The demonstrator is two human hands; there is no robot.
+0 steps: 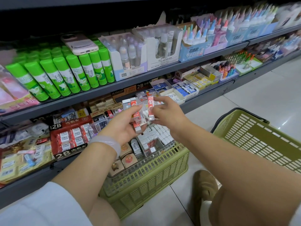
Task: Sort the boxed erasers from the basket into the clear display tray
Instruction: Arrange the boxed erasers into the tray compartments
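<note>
Both hands were up over the olive-green plastic basket (146,176). Left hand (123,124) gripped a bunch of red-and-white boxed erasers (137,119); right hand (164,111) pinched one more red-and-white eraser box (150,106), touching the bunch. Clear plastic display tray (156,154) sat on the basket just below the hands, part-filled with white-ended boxes. Second green basket (260,136) stood right. Green glue sticks (65,74) and a phone (79,44) sat on the upper shelf.
</note>
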